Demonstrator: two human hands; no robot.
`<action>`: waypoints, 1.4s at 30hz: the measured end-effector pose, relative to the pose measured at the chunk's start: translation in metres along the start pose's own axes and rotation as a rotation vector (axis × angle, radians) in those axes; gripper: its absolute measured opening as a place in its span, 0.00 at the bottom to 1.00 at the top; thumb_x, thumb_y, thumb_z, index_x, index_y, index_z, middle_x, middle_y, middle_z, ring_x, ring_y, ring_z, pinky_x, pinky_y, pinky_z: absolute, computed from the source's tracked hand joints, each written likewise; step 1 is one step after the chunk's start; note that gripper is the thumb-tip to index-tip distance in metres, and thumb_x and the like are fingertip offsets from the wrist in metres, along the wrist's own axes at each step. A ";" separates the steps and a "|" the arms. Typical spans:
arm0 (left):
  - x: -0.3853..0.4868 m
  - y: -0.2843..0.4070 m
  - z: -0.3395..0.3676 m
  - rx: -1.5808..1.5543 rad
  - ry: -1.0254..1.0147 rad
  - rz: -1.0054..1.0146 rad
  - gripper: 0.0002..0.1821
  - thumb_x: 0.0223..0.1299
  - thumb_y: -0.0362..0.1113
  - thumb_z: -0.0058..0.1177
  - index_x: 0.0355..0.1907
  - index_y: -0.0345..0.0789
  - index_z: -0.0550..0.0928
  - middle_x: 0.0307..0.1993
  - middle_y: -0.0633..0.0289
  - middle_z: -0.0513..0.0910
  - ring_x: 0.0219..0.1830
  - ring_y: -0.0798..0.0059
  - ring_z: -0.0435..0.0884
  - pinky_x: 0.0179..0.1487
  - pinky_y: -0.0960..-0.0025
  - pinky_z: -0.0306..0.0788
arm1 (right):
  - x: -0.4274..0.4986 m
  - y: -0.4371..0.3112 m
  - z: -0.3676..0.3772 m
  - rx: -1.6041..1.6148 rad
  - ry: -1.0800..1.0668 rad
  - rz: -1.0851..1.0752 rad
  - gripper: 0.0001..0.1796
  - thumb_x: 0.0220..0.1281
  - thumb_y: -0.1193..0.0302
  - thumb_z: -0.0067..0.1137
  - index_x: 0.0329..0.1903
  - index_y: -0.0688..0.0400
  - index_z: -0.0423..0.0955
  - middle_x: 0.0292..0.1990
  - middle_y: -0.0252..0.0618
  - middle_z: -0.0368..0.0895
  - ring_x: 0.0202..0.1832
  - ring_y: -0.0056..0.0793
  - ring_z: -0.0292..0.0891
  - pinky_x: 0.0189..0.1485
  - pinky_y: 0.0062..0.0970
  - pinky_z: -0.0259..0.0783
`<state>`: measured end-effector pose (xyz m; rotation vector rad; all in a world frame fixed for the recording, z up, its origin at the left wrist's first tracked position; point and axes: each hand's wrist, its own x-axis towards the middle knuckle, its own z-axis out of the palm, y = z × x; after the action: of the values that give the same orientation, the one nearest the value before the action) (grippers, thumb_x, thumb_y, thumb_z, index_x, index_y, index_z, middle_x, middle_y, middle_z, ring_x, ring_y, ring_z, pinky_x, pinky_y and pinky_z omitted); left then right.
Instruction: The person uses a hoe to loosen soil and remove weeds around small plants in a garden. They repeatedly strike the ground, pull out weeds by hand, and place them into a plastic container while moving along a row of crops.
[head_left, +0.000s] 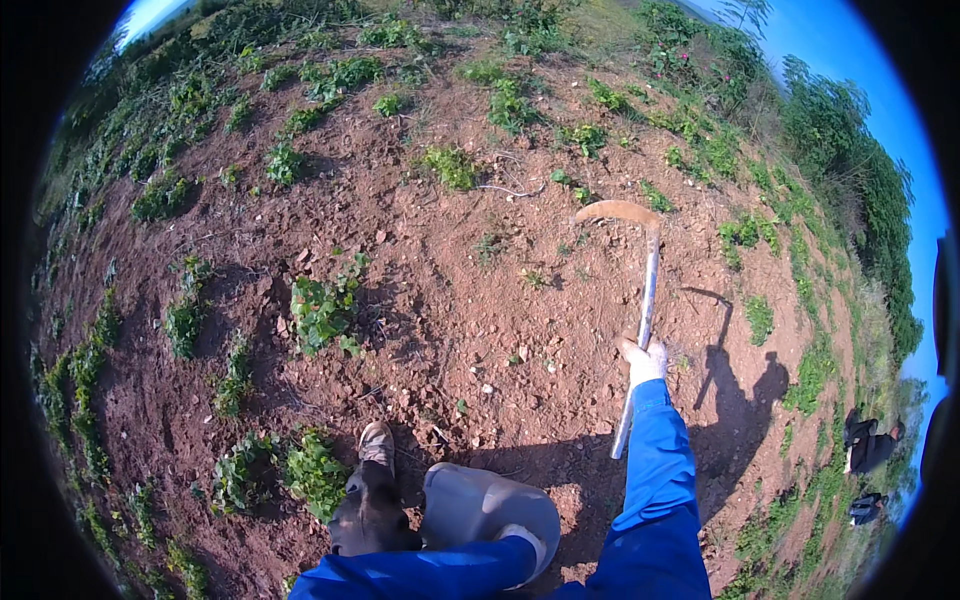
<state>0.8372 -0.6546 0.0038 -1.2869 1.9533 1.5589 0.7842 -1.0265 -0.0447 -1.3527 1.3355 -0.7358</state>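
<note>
My right hand (645, 362), in a pale glove, is closed around the pale, worn shaft of a long-handled sickle (649, 281). Its curved, rust-brown blade (619, 211) points left over the reddish soil; the shaft's lower end passes beneath my wrist. My left arm, in a blue sleeve (442, 570), crosses the bottom of the view. A whitish edge (531, 537) shows at its cuff, but the fingers cannot be made out. Against that cuff is a smooth grey rounded item (487, 502), whose kind I cannot settle. A worn shoe (376, 442) stands left of it.
Low leafy plants (322, 307) grow in loose rows across stony soil. A dry, pale stem (514, 191) lies ahead. Shadows (739, 405) fall at the right. Denser bushes (862, 180) line the slope's right edge, with two people (870, 444) in dark clothing farther off at lower right.
</note>
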 end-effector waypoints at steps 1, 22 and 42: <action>0.001 0.002 0.000 0.008 -0.005 0.003 0.27 0.72 0.45 0.43 0.71 0.40 0.71 0.63 0.49 0.80 0.63 0.52 0.81 0.66 0.51 0.72 | -0.010 0.006 -0.010 0.056 -0.001 0.018 0.14 0.55 0.73 0.71 0.44 0.59 0.81 0.23 0.33 0.78 0.15 0.24 0.70 0.16 0.27 0.61; 0.048 0.035 -0.020 0.377 0.065 -0.217 0.47 0.60 0.58 0.57 0.80 0.49 0.55 0.58 0.44 0.82 0.58 0.48 0.84 0.65 0.50 0.73 | -0.354 0.231 -0.333 -0.911 -0.006 0.776 0.24 0.55 0.57 0.63 0.50 0.60 0.82 0.48 0.58 0.85 0.53 0.54 0.83 0.57 0.47 0.77; 0.069 0.040 -0.166 0.430 0.348 -0.530 0.60 0.56 0.57 0.64 0.83 0.51 0.40 0.56 0.44 0.84 0.56 0.45 0.84 0.64 0.55 0.74 | -0.436 0.249 -0.425 -0.859 -0.079 0.941 0.18 0.62 0.64 0.58 0.52 0.54 0.84 0.48 0.50 0.87 0.52 0.49 0.85 0.56 0.45 0.80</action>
<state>0.8123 -0.8339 0.0359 -1.7614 1.7806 0.6574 0.2296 -0.6744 -0.0631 -1.1144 2.0731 0.5897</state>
